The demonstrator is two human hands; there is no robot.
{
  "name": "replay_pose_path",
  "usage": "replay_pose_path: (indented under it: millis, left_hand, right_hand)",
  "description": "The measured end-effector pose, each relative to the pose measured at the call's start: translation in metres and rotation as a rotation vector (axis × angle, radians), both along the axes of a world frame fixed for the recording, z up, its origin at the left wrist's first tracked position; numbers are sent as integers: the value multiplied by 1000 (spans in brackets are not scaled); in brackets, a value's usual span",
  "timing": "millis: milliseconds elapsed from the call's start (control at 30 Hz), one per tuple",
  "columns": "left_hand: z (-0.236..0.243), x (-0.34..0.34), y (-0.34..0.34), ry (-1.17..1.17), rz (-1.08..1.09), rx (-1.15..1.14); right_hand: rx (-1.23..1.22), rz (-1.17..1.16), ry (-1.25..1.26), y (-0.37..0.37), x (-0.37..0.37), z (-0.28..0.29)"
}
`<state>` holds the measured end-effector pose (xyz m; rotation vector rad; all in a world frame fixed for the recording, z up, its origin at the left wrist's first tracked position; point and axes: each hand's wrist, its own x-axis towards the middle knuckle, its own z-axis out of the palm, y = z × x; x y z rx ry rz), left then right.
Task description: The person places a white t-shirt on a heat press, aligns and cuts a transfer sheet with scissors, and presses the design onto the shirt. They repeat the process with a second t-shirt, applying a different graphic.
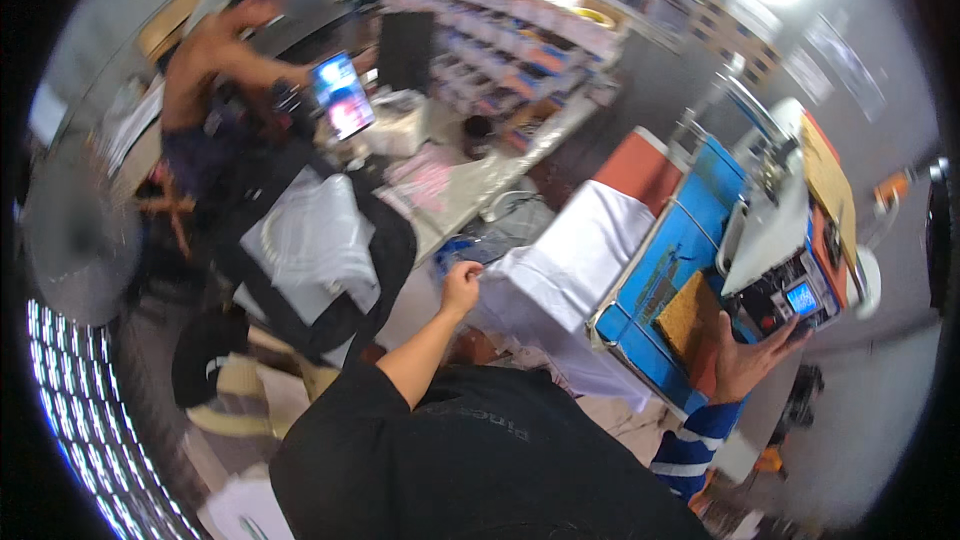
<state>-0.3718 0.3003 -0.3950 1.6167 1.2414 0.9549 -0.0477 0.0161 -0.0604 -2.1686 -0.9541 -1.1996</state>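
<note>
My left hand [459,287] is closed, its fingers curled beside the edge of a white cloth [573,250]; anything in them is too small to make out. My right hand [745,358], below a blue-and-white striped sleeve, has its fingers spread over the lower front of a control box [783,295] with a small lit display, on a press-like machine. A blue board [640,280] and a brown pad [686,325] lie just left of that hand. The white cloth drapes beside the board, over a surface with a red-brown end [640,165].
A person [205,80] at upper left is near a lit screen [342,95] on a cluttered table [520,170] with stocked shelves [500,40]. A black chair [380,310] holds folded translucent sheets [310,240]. A standing fan [80,230] is far left; assorted items lie on the floor below.
</note>
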Motion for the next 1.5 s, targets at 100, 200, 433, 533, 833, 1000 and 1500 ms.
replay_pose_path:
  millis: [100,200,433,533,833,1000,1500]
  left_hand:
    - [-6,-21,-50,219,-137,-204]
    - [-42,-73,-94,467,-234,-315]
    - [-128,-203,-245,994,-638,-144]
    - [-136,-247,-329,1171,-476,-180]
    - [-67,-264,-575,637,484,-559]
    - [19,-287,-638,578,987,-194]
    - [38,-577,-805,882,1495,-525]
  right_hand:
    - [-47,-45,1,-13,-2,10]
    - [-13,-36,-15,1,-11,3]
    - [52,81,3,39,-23,15]
    - [72,98,-28,32,-16,17]
    - [-48,382,10,9,-6,17]
    - [-113,1269,366,-30,-110,-44]
    - [-2158,1246,217,-200,-235,-382]
